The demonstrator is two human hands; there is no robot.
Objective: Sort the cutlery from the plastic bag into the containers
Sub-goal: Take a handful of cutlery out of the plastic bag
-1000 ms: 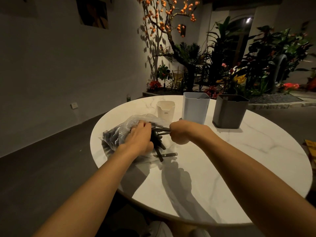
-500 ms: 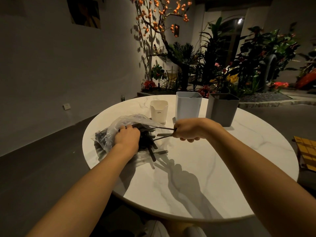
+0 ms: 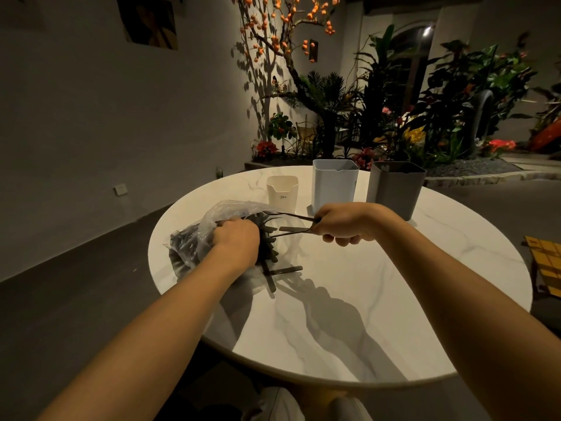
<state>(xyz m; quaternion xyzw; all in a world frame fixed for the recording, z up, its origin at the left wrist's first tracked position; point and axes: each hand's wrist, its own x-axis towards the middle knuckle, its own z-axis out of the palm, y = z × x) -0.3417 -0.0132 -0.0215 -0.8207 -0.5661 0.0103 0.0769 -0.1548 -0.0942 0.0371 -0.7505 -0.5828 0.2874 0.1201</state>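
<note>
Dim room with a bed of plants behind a round white marble table point(image 3: 379, 314). One clear plastic bag point(image 3: 194, 238) lies near the table's left edge, and a heap of dark cutlery point(image 3: 268, 243) spills from its mouth toward the middle.

The left hand point(image 3: 235, 243) sits on top of the bag's mouth, back up. Its fingers curl down over the plastic and the heap and pin them to the table.

The right hand point(image 3: 343, 223) is raised just right of the bag, in front of the containers. It is closed in a fist round the ends of two thin cutlery pieces point(image 3: 303, 218). These reach left to the heap and spread slightly apart. What kind of pieces they are is hard to make out.

At least two handles point(image 3: 285, 270) stick out of the heap onto bare table on its near side.

Three containers stand in a row along the far edge:
- a small cream container point(image 3: 282, 194) on the left
- a taller pale container point(image 3: 333, 186) in the middle
- a dark grey container point(image 3: 394, 192) on the right

Their insides cannot be seen from this angle.
</note>
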